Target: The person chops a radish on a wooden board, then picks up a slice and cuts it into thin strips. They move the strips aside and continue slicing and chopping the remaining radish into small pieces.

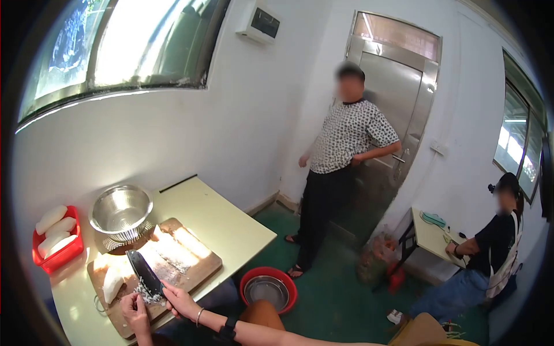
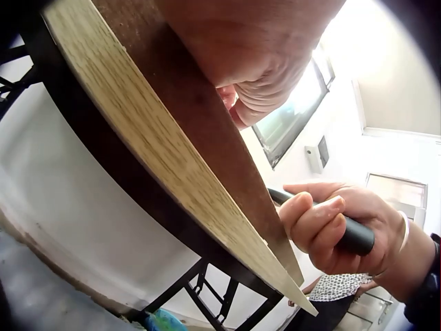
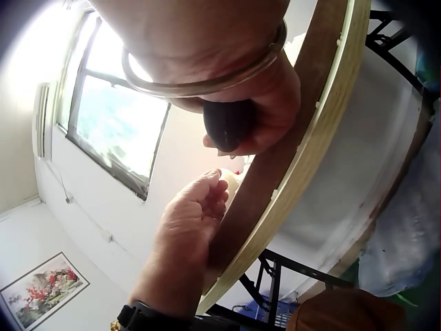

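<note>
My right hand [image 1: 180, 301] grips the black handle of a broad dark-bladed kitchen knife [image 1: 144, 274]. The blade stands over a wooden cutting board [image 1: 196, 266], beside a heap of finely chopped white bits [image 1: 151, 297]. At the board's near edge is my left hand [image 1: 135, 314], its fingers curled close to the chopped bits; I cannot tell whether they pinch anything. A peeled white vegetable piece [image 1: 113, 282] lies just beyond that hand. In the left wrist view the knife handle [image 2: 358, 237] sticks out of the right fist.
Behind the board stands a metal colander [image 1: 121, 210]; a red basket [image 1: 72, 248] holds several peeled white vegetables at left. A red basin [image 1: 293, 288] sits on the floor by the table [image 1: 248, 230]. One person [image 1: 352, 135] stands near the door, another [image 1: 499, 242] works at a second table.
</note>
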A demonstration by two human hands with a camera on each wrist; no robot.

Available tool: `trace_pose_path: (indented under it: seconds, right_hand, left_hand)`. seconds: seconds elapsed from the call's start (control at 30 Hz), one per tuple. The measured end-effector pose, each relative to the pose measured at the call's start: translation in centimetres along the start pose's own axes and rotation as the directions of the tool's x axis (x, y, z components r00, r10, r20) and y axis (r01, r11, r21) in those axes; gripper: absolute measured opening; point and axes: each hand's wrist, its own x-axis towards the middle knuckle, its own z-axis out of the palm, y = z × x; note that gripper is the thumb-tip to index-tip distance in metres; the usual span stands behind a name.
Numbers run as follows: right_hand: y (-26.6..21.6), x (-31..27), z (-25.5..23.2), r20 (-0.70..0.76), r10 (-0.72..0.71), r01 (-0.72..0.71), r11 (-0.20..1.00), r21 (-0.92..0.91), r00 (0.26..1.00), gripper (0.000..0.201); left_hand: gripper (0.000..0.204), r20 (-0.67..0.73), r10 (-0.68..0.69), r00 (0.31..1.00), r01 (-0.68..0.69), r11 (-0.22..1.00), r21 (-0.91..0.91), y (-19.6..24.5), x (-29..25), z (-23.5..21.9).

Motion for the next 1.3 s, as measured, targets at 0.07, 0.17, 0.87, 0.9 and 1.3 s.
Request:
trace_pose_path:
  seconds: [0.07,0.17,0.87,0.9,1.3]
  right_hand:
    - [-0.1,-0.1,0.1,-0.015,0.004,-0.004,1.000,-0.020,1.000,0.050]
    - [-0.1,0.0,0.2,-0.021,0.010,-0.009,1.000,0.008,1.000,0.049]
    - [0.0,0.1,0.2,0.029,0.044,-0.044,0.999,0.003,0.999,0.050]
    - [0.1,0.1,0.1,0.028,0.037,-0.037,0.999,-0.001,0.999,0.050]
    - [-0.3,0.2,0.1,-0.011,0.027,-0.027,1.000,-0.001,1.000,0.052]
  left_hand:
    - [0.007,0.022,-0.011,1.000,0.011,1.000,0.010,0.0,-0.1,0.0]
    - [0.007,0.038,-0.002,0.999,0.001,1.000,0.017,-0.2,0.2,-0.2]
    - [0.007,0.022,0.179,0.984,-0.180,0.975,0.133,0.2,0.2,-0.4]
    - [0.007,0.003,0.158,0.988,-0.157,0.980,0.124,-0.3,0.4,-0.2]
    - [0.016,0.063,0.092,0.994,-0.103,0.972,0.209,1.8,0.4,-0.8]
